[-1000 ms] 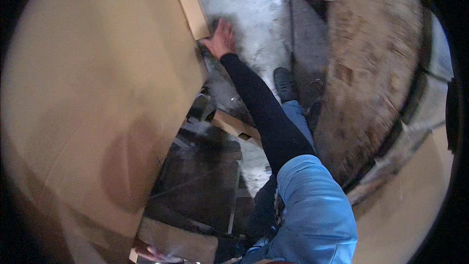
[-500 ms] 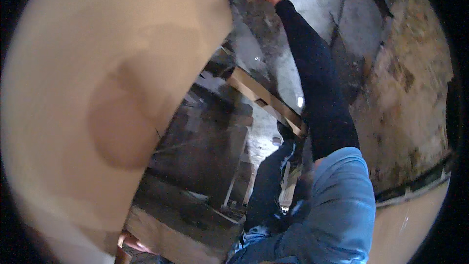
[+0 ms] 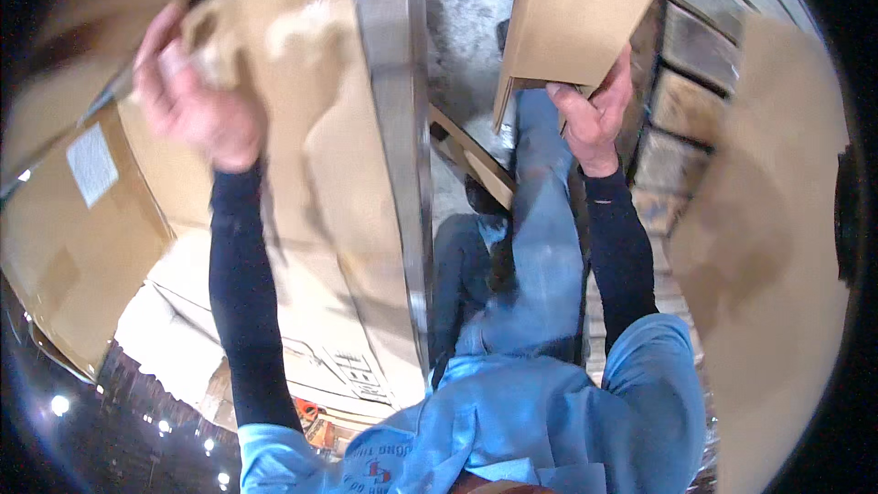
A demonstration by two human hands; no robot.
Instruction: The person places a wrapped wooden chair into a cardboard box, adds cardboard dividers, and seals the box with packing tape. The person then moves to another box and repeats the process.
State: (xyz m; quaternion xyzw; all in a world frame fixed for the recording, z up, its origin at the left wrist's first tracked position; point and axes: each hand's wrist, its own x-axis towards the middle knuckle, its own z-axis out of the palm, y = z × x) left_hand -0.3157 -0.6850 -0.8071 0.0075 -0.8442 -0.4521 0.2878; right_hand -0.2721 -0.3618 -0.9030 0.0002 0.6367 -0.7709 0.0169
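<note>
At the upper right, my right hand (image 3: 596,119) grips the near end of a long folded brown cardboard piece (image 3: 590,14), thumb inside the edge and fingers around its side. The piece extends away from me past the top of the view. My left hand (image 3: 203,110) is raised at the upper left, slightly blurred, its fingers apart. It is over a tan cardboard sheet (image 3: 306,91) with a crumpled, torn-looking upper part; whether it touches the sheet I cannot tell. Nothing shows in that hand.
A grey upright band (image 3: 416,174) runs beside the sheet. A slotted wooden strip (image 3: 480,163) lies near my feet. Dark-gapped slats (image 3: 695,64) and a large cardboard panel (image 3: 759,293) are on the right. A labelled carton (image 3: 82,261) stands far left, by white material (image 3: 169,320).
The view has swung round. My right hand, stretched far ahead before, is now closer with the cardboard piece. My left hand, earlier low by the large sheet's edge, is now raised and apart.
</note>
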